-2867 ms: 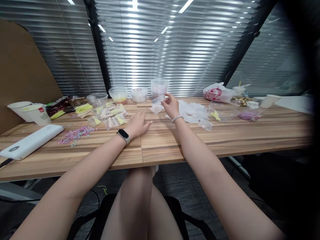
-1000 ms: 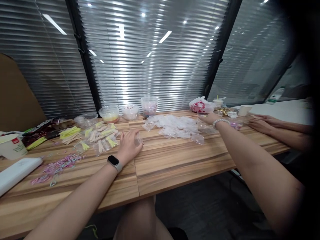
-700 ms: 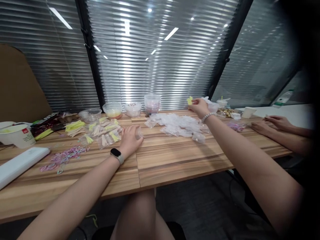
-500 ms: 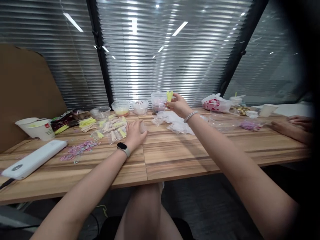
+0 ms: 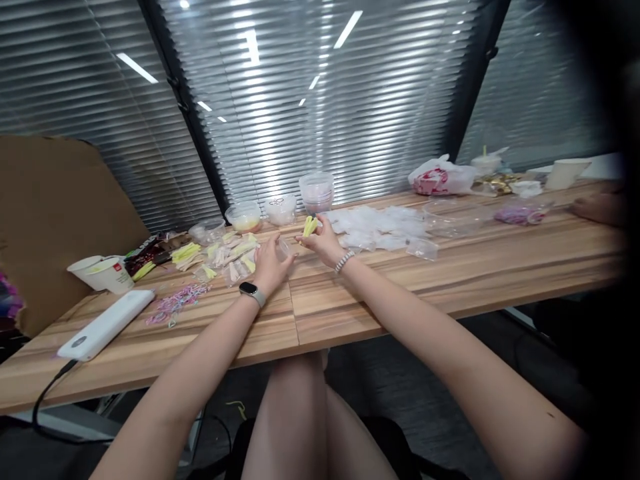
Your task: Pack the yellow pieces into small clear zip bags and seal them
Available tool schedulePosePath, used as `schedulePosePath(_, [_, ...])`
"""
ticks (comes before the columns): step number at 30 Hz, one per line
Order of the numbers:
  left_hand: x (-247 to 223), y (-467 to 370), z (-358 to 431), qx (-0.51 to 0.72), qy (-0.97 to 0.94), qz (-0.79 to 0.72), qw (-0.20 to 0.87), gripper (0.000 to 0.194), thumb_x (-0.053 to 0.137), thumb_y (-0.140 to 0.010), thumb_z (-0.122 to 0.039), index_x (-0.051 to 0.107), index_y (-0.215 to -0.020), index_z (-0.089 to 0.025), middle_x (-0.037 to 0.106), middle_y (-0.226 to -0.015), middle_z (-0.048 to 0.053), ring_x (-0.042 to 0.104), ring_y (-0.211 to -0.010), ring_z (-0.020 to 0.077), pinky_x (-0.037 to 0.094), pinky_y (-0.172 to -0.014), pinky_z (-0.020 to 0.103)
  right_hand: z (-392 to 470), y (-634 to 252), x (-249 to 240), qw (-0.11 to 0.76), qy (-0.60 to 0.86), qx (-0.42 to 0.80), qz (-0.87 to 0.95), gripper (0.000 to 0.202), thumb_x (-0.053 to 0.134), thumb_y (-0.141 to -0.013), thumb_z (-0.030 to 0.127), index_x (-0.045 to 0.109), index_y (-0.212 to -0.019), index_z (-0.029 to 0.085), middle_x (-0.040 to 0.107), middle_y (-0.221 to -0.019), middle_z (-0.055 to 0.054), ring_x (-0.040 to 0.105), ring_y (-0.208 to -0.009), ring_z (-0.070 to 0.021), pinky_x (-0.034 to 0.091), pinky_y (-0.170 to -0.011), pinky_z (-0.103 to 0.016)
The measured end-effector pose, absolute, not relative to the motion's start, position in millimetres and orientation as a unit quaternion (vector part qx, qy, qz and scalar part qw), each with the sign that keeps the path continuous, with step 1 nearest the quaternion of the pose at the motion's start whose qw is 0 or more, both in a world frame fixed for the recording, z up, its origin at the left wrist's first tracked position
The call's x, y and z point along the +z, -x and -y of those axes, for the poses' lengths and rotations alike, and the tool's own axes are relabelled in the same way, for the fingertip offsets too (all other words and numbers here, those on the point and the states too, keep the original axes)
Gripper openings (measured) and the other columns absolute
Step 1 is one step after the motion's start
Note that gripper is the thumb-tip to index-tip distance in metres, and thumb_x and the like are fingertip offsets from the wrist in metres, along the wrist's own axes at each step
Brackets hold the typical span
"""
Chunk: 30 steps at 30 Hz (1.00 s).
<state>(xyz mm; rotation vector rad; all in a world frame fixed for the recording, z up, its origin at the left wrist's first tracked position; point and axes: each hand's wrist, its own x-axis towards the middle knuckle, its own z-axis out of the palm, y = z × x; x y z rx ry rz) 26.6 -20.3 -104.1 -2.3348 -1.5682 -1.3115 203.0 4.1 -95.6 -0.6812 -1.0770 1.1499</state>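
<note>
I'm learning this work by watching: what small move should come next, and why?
Probably bring the yellow strips in the right hand to the clear bag in the left hand and ease them in. Strips and bag are held close together, and filled bags beside the left hand show similar yellow pieces.

There are three white paper cups [image 5: 119, 275], three single clear tubs [image 5: 244, 217], one stack of tubs [image 5: 316, 193], one red-and-white carrier bag [image 5: 443, 178] and one white oblong device [image 5: 111, 322]. I count one yellow bundle [image 5: 310, 226] in hand. Small clear bags [image 5: 373, 221] and coloured loops [image 5: 179, 301] lie too heaped to count.
</note>
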Motion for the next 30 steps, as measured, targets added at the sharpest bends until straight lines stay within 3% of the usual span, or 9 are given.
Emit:
schedulePosePath(2, [-106.4,-26.9,20.6,-0.422,0.744,0.517,0.022,0.072,0.074,-0.079,-0.045,0.046,-0.139,-0.016,0.061,-0.13,0.015,0.054,-0.124,0.0315,0.037,-0.11,0.048,-0.7,-201.2,-92.9,0.655,0.291,0.52,0.465,0.108,0.079,-0.053,0.015,0.025,-0.145,0.031,0.059,-0.111,-0.003,0.067,-0.089,-0.0185,0.057,-0.08,-0.034])
schedulePosePath(6, [-113.0,-28.4,19.1,-0.395,0.749,0.531,0.021,0.066,0.075,-0.078,-0.045,0.051,-0.133,-0.017,0.062,-0.128,0.014,0.054,-0.123,0.0335,0.035,-0.109,0.051,1.2,-193.6,-92.7,0.694,0.272,0.499,0.442,0.084,0.074,-0.058,0.021,0.039,-0.134,0.028,0.059,-0.11,-0.003,0.067,-0.088,-0.0178,0.057,-0.081,-0.034])
schedulePosePath(11, [-116.4,-33.4,20.7,-0.377,0.773,0.51,0.03,0.064,0.074,-0.079,-0.044,0.05,-0.133,-0.019,0.061,-0.13,0.013,0.054,-0.124,0.0334,0.033,-0.111,0.051,-5.8,-192.5,-97.3,0.7,0.348,0.38,0.494,0.052,0.071,-0.069,0.037,0.051,-0.115,0.021,0.062,-0.103,-0.005,0.064,-0.09,-0.0186,0.056,-0.078,-0.033])
schedulePosePath(15, [-115.4,-34.6,21.7,-0.392,0.765,0.51,0.035,0.065,0.074,-0.08,-0.045,0.049,-0.134,-0.018,0.061,-0.129,0.014,0.054,-0.124,0.0333,0.032,-0.111,0.051,-11.4,-196.2,-100.8,0.682,0.373,0.311,0.547,0.045,0.067,-0.076,0.043,0.055,-0.112,0.02,0.063,-0.098,-0.004,0.062,-0.086,-0.0181,0.055,-0.076,-0.032])
schedulePosePath(21, [-116.3,-34.4,19.9,-0.413,0.757,0.504,0.047,0.064,0.073,-0.081,-0.045,0.049,-0.133,-0.017,0.062,-0.127,0.015,0.054,-0.122,0.0327,0.036,-0.107,0.05,-9.4,-197.4,-102.8,0.673,0.375,0.274,0.575,0.034,0.07,-0.076,0.041,0.057,-0.099,0.02,0.063,-0.095,-0.002,0.06,-0.089,-0.0174,0.053,-0.078,-0.03])
schedulePosePath(26, [-109.0,-33.7,24.2,-0.429,0.741,0.514,0.048,0.061,0.072,-0.081,-0.048,0.05,-0.13,-0.018,0.063,-0.125,0.014,0.056,-0.12,0.0319,0.035,-0.108,0.049,-2.8,-205.3,-92.9,0.579,0.415,0.243,0.659,0.028,0.077,-0.067,0.036,0.06,-0.08,0.017,0.062,-0.08,-0.002,0.057,-0.076,-0.0174,0.051,-0.074,-0.033])
schedulePosePath(30, [-101.4,-32.3,28.5,-0.446,0.725,0.518,0.08,0.055,0.073,-0.082,-0.043,0.052,-0.127,-0.02,0.063,-0.124,0.013,0.055,-0.121,0.0306,0.029,-0.113,0.048,8.2,-215.4,-78.6,0.513,0.365,0.221,0.745,0.03,0.08,-0.065,0.026,0.069,-0.091,0.017,0.067,-0.095,-0.005,0.061,-0.089,-0.0209,0.051,-0.08,-0.035])
